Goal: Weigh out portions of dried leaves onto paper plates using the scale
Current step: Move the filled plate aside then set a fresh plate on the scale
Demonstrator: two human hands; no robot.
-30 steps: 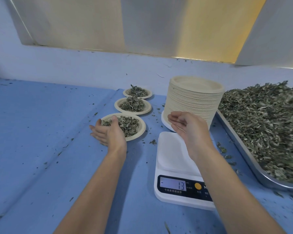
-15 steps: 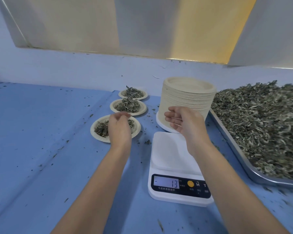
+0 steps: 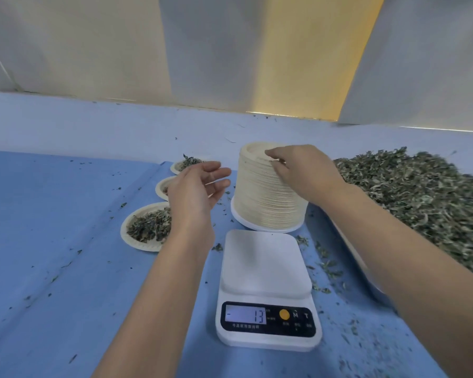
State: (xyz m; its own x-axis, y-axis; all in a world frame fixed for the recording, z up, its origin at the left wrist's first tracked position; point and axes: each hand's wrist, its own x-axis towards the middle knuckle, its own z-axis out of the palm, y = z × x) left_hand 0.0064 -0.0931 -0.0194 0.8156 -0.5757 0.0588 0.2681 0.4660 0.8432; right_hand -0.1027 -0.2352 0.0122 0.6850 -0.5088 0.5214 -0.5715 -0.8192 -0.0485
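A white digital scale (image 3: pixel 265 271) sits in front of me with a bare platform; its display reads -13. Behind it stands a tall stack of paper plates (image 3: pixel 265 200). My right hand (image 3: pixel 301 170) lies on the stack's upper right side, fingertips at the top rim. My left hand (image 3: pixel 197 192) hovers open just left of the stack, holding nothing. Three filled plates of dried leaves line up on the left: a near plate (image 3: pixel 137 230), a middle plate (image 3: pixel 161 186) and a far plate (image 3: pixel 180 165), partly hidden by my left hand. A large heap of dried leaves (image 3: pixel 421 200) fills a metal tray (image 3: pixel 350 249) at right.
The blue table cover (image 3: pixel 52 227) carries scattered leaf crumbs around the scale and tray. A pale blue wall ledge (image 3: pixel 120 126) runs along the back. Bare blue surface stretches to the left of the filled plates.
My left hand has left the near filled plate and risen towards the stack. My right hand has gone from in front of the stack up to its top rim.
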